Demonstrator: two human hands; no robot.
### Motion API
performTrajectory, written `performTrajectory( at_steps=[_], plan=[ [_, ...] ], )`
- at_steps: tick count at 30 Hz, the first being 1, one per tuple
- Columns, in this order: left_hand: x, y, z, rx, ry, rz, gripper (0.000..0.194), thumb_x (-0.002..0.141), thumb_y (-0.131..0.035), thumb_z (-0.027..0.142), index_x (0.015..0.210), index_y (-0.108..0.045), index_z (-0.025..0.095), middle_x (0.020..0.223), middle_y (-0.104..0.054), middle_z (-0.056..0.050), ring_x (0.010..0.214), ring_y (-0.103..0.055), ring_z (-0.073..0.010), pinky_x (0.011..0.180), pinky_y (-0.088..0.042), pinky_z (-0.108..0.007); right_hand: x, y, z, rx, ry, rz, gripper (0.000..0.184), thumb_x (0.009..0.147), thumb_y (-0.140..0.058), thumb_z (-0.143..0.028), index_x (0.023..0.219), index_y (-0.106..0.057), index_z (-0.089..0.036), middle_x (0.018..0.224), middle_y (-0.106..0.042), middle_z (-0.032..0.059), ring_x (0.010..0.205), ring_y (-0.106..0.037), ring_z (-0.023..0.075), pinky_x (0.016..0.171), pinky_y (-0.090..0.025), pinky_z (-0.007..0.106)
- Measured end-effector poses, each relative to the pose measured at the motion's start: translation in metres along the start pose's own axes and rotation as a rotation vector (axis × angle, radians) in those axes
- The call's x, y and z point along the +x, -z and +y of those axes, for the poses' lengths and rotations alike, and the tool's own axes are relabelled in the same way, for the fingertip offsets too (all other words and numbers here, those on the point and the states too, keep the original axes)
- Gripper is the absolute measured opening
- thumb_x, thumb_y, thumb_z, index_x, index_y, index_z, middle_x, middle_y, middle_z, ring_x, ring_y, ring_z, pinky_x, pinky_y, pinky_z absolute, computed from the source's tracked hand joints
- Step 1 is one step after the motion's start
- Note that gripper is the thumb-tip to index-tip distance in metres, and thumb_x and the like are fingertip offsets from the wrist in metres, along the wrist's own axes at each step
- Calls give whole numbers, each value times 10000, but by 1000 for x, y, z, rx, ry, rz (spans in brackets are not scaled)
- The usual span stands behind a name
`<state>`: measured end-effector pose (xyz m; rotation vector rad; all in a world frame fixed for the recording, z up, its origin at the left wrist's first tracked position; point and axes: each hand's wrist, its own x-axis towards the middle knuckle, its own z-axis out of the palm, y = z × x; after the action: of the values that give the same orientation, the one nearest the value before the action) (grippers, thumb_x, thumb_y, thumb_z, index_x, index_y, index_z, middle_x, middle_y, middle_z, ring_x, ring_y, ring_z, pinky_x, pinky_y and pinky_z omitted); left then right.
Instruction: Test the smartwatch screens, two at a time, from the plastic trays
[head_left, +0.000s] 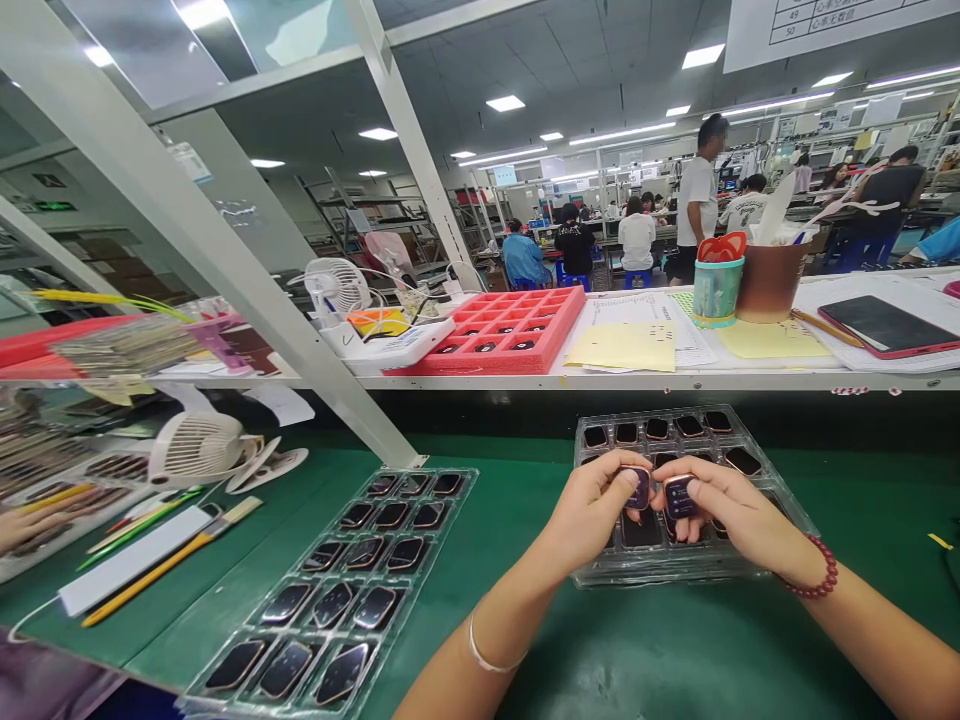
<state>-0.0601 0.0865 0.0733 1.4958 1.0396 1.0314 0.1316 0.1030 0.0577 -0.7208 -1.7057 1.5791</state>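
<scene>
My left hand (600,505) pinches a smartwatch body (638,488) with a dark screen and a gold-toned edge. Beside it, my right hand (724,505) grips a second smartwatch body (681,497), its screen lit with small light marks. The two watches are held side by side, a small gap apart, facing me. Under both hands lies a stack of clear plastic trays (652,570) with watch bodies in its pockets; my hands hide part of it. To the left, another clear tray (259,625) holds rows of dark square watch bodies.
A shelf edge (495,382) runs across behind the trays, carrying a red foam tray (517,350), papers, cups and a tablet (892,325). A slanted white post (300,340) meets the bench at left. Nearby are a small fan (196,448), a brush (172,565) and another person's hand (30,528).
</scene>
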Motion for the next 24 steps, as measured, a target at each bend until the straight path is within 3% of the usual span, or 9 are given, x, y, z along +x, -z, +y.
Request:
performTrajectory(
  at_steps=[4,7,11,18,21,24],
  plan=[
    [1,2,0,-47,22,9,363,882,-391,422,1028,-574,145,772,-625,-45,571,-546,-108,466,-351,-206,-1,1,-2,40,17,25,343,937,-354,-391,1077,-561,-156,950,-615,96,659,-606,138,561,-488,272],
    [0,3,-1,-50,20,-6,341,817,-513,263,1145,-515,170,926,-628,-57,753,-589,-136,612,-441,-227,-1,1,-4,-6,-17,51,284,875,-476,-275,1142,-515,-186,980,-602,75,700,-588,134,595,-495,269],
    [-1,2,-1,-21,0,-24,464,720,-578,116,1171,-489,181,1053,-595,-75,953,-570,-179,790,-461,-276,-1,-1,-3,-48,-34,65,389,799,-521,-152,1180,-474,-215,1015,-582,59,734,-572,131,641,-511,282],
    [0,2,-2,-4,-14,-17,353,742,-545,124,1093,-534,157,974,-613,-74,851,-581,-160,741,-472,-274,-2,-1,-4,-62,-6,41,385,797,-505,-123,1167,-495,-228,1012,-576,50,768,-582,139,652,-520,281],
    [0,1,0,-18,-25,-18,357,744,-565,139,1099,-534,160,946,-618,-66,846,-586,-158,747,-473,-271,-2,0,-4,-71,1,34,346,823,-501,-169,1165,-503,-218,1006,-591,59,751,-588,143,625,-514,281],
    [0,1,2,-29,-23,-33,249,788,-550,214,1026,-569,142,846,-612,-51,713,-573,-125,681,-481,-263,-1,2,-3,-71,13,27,260,874,-460,-230,1124,-524,-197,953,-607,60,688,-588,130,579,-491,265]
  ],
)
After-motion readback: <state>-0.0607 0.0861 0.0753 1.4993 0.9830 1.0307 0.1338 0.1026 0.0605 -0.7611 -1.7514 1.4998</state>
